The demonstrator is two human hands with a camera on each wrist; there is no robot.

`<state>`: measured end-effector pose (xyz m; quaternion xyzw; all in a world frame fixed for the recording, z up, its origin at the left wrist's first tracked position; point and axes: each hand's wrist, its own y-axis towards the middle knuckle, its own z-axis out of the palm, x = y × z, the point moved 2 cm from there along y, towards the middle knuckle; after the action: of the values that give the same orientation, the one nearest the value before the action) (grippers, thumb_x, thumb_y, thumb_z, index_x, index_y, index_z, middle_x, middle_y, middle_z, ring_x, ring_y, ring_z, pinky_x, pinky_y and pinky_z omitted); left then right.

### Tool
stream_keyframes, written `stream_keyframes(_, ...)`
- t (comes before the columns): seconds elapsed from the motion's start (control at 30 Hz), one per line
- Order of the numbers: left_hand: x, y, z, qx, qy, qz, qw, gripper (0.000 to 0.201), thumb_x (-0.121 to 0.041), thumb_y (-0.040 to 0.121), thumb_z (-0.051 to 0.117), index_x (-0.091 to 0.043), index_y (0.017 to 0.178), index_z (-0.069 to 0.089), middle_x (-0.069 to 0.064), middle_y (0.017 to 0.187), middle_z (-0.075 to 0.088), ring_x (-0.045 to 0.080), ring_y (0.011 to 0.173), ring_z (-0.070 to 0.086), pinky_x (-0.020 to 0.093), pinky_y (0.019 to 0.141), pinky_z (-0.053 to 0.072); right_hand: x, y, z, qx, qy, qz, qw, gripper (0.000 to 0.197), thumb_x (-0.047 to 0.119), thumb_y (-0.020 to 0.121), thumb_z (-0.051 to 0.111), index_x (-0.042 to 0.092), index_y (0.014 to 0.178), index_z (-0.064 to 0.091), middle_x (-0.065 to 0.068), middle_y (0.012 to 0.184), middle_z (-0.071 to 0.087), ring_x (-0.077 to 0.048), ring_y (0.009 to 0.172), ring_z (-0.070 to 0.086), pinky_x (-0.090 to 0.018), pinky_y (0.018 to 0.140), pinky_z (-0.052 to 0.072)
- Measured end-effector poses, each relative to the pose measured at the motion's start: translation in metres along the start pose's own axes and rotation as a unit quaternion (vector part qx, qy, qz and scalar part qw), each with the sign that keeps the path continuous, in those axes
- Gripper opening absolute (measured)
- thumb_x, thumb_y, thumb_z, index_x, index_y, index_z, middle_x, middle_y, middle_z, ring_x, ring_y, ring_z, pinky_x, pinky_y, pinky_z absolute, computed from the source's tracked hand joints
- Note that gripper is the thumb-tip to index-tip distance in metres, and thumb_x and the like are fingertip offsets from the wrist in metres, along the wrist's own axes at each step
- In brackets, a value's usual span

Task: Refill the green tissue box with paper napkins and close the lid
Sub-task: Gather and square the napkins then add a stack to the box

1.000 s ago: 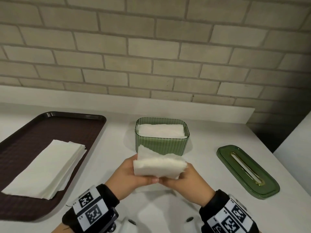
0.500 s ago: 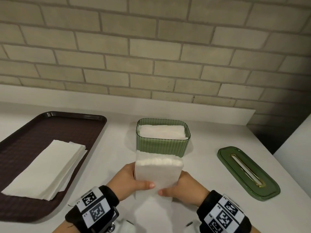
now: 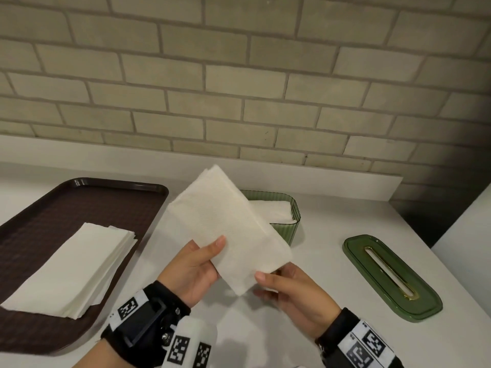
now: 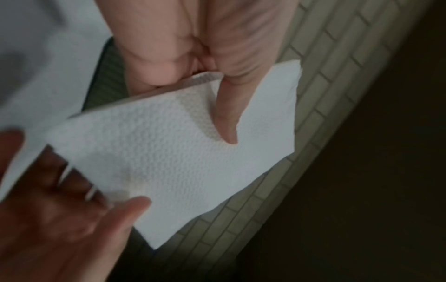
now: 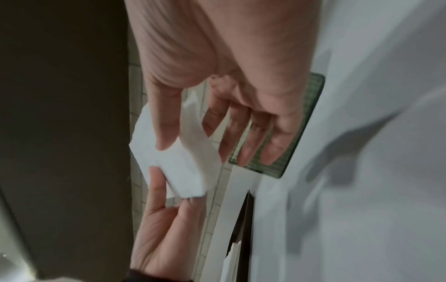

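The green ribbed tissue box (image 3: 285,229) stands open at the middle of the counter with white napkins (image 3: 273,211) inside. In front of it I hold a stack of folded napkins (image 3: 225,229) tilted up, flat face toward me, hiding the box's left half. My left hand (image 3: 204,258) grips the stack's left edge, thumb (image 4: 226,118) on top. My right hand (image 3: 281,285) pinches the lower corner, thumb (image 5: 166,141) on the paper and fingers beneath. The green lid (image 3: 390,277) with its gold slot lies flat to the right.
A dark brown tray (image 3: 39,235) at the left holds another pile of napkins (image 3: 74,266). A brick wall with a white ledge runs behind the counter. A white surface rises at the far right edge.
The stack, held flat and low in front of the box, has been lifted and turned upright, its far end now pointing up and left. Both hands stayed on it.
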<state>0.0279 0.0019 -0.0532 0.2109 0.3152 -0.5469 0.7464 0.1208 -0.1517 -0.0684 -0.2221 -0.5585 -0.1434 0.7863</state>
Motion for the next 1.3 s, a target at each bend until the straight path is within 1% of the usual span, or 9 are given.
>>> stream_keyframes(0.1,0.010,-0.003,0.003,-0.001,-0.041,0.000,0.999,0.058,-0.021,0.046,0.093,-0.012,0.100,0.075,0.015,0.119,0.065,0.029,0.108,0.064,0.041,0.078,0.057,-0.002,-0.001,0.008,0.005,0.044,-0.015,0.999,0.040,0.017,0.073,0.072,0.023,0.113,0.066,-0.005,0.121,0.066,-0.024,0.115,0.060,-0.043,0.100,0.047)
stream_keyframes(0.2,0.015,-0.005,0.003,-0.019,-0.063,0.004,0.998,0.064,-0.018,0.042,0.094,-0.013,0.102,0.074,0.016,0.119,0.065,0.031,0.107,0.065,0.043,0.075,0.057,0.003,0.002,0.012,-0.010,0.050,-0.035,0.998,0.040,0.012,0.081,0.068,0.017,0.120,0.060,-0.004,0.117,0.068,-0.018,0.106,0.066,-0.028,0.082,0.054)
stream_keyframes(0.4,-0.003,-0.006,-0.022,-0.059,-0.088,0.030,0.994,0.079,-0.030,0.041,0.095,-0.014,0.113,0.069,0.012,0.124,0.063,0.030,0.109,0.063,0.043,0.079,0.057,0.011,0.003,-0.005,-0.061,0.008,-0.066,0.996,0.033,0.007,0.086,0.058,0.015,0.118,0.059,0.000,0.112,0.070,-0.014,0.103,0.067,-0.022,0.079,0.055)
stream_keyframes(0.6,-0.006,-0.007,-0.055,-0.118,0.226,0.055,0.965,0.091,-0.035,0.028,0.095,-0.013,0.109,0.060,0.007,0.102,0.072,0.020,0.094,0.070,0.028,0.070,0.058,0.010,0.000,-0.021,-0.073,-0.099,-0.082,0.989,0.029,0.006,0.088,0.060,0.015,0.116,0.061,0.001,0.112,0.070,-0.015,0.105,0.066,-0.026,0.087,0.053)
stream_keyframes(0.7,0.009,-0.012,-0.062,-0.108,0.369,0.038,0.922,0.063,-0.029,0.039,0.086,-0.013,0.097,0.064,0.000,0.082,0.069,0.009,0.072,0.065,0.018,0.060,0.051,-0.003,0.002,-0.026,-0.072,-0.158,-0.065,0.983,0.025,0.005,0.085,0.066,0.014,0.108,0.064,-0.001,0.103,0.072,-0.018,0.094,0.068,-0.028,0.083,0.054)
stream_keyframes(0.83,0.023,-0.012,-0.063,-0.112,0.416,0.016,0.902,0.048,-0.014,0.049,0.079,-0.014,0.094,0.063,-0.001,0.082,0.061,0.005,0.066,0.059,0.016,0.059,0.049,-0.016,0.003,-0.029,-0.086,-0.218,-0.044,0.971,0.022,0.012,0.065,0.073,0.020,0.084,0.065,0.006,0.078,0.064,-0.011,0.070,0.057,-0.025,0.061,0.047)
stream_keyframes(1.1,0.021,0.011,-0.068,-0.134,0.510,-0.052,0.848,0.075,-0.019,0.050,0.091,-0.022,0.112,0.050,-0.002,0.101,0.064,0.013,0.093,0.062,0.025,0.079,0.051,-0.019,0.012,-0.047,-0.093,-0.158,0.059,0.981,0.060,-0.001,0.049,0.076,0.018,0.105,0.065,-0.005,0.102,0.071,-0.025,0.095,0.068,-0.042,0.079,0.057)
stream_keyframes(1.2,0.023,0.014,-0.071,-0.103,0.518,-0.078,0.845,0.058,-0.017,0.054,0.090,-0.018,0.104,0.062,-0.003,0.097,0.072,0.009,0.094,0.067,0.032,0.089,0.054,-0.023,0.014,-0.052,-0.102,-0.152,0.063,0.981,0.051,-0.004,0.053,0.071,0.010,0.102,0.069,-0.011,0.097,0.073,-0.032,0.093,0.069,-0.045,0.082,0.055)
stream_keyframes(1.3,0.023,0.013,-0.068,-0.118,0.514,-0.046,0.848,0.045,-0.008,0.059,0.087,-0.017,0.096,0.064,-0.001,0.092,0.072,0.013,0.091,0.068,0.022,0.078,0.052,-0.025,0.012,-0.053,-0.119,-0.134,0.035,0.983,0.029,-0.002,0.054,0.071,0.010,0.081,0.069,-0.010,0.082,0.068,-0.027,0.077,0.065,-0.038,0.075,0.053)
